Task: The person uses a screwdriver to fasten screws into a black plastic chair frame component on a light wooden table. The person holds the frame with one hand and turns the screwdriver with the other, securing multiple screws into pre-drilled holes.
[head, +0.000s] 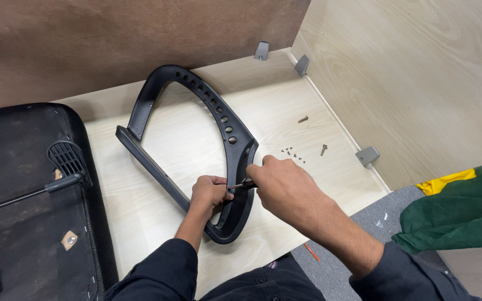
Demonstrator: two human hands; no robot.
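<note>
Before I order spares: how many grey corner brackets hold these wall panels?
3 show. One bracket sits at the back wall, one in the corner on the side panel, one further forward on it. More may be hidden out of view.

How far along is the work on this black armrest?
Done: unclear, no fitted screws show. In hand: the left hand steadies the black plastic curved armrest frame while the right hand works a screwdriver at it. Left: small loose screws and two bolts lie on the board.
</note>
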